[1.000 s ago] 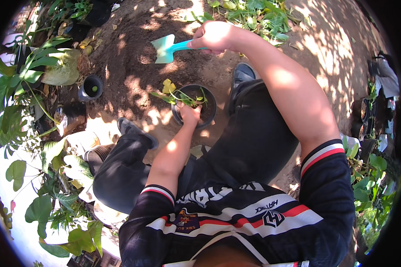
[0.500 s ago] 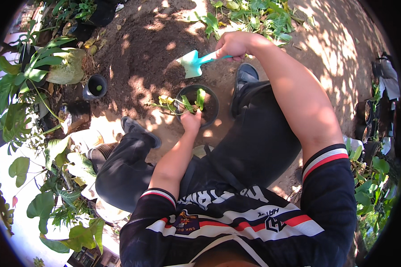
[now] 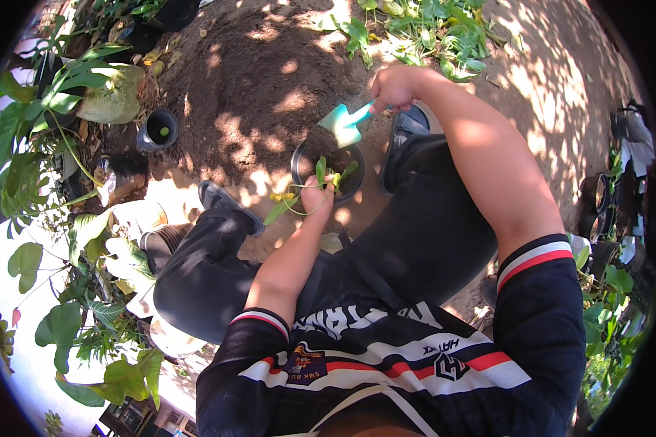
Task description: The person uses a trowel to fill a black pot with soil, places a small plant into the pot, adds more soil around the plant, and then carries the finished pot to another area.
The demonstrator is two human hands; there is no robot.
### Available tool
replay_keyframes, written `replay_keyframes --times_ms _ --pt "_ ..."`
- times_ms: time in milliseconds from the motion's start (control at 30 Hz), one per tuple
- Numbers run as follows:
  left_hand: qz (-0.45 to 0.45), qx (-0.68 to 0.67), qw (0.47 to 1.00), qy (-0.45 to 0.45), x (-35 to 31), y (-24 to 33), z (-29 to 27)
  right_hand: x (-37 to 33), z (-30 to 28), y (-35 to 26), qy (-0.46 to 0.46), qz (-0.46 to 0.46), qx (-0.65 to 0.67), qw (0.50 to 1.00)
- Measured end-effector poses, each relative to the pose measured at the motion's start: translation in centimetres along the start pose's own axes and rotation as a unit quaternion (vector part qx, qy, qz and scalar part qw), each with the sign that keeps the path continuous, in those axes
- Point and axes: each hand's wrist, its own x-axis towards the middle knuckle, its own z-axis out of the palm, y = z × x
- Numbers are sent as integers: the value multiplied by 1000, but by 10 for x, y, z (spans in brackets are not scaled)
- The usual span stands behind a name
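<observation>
My right hand [image 3: 395,89] is wrapped round the handle of a turquoise hand trowel [image 3: 342,125]. The trowel's blade is tilted over the far rim of a black plant pot [image 3: 360,175], and dark soil shows at its tip. My left hand [image 3: 316,197] closes round the stems of a small leafy plant [image 3: 321,169] at the pot's near left side. Some green and yellowish leaves hang out to the left over my wrist, while others stand above the pot. The plant's lower end is hidden by my hand and the leaves.
Loose dark soil [image 3: 259,80] spreads beyond the pot. A smaller dark pot [image 3: 157,130] with a round green thing inside stands to the left. Cut leaves [image 3: 444,33] lie at the far side. Potted plants [image 3: 62,328] line the left edge; my shoes flank the pot.
The trowel has come from the soil heap toward me and right, over the pot's far rim. My left hand has drawn slightly nearer, and the plant's leaves have swung toward me.
</observation>
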Motion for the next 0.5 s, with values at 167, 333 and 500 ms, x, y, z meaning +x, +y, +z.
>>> replay_keyframes --times_ms 167,333,500 --pt "-40 -14 999 30 8 -11 7 10 6 -8 -19 19 -68 997" --pt "-67 2 998 21 12 20 -8 10 9 -11 -12 9 -109 994" --pt "22 1 999 41 11 6 -4 13 16 -18 -17 -32 -132 991"
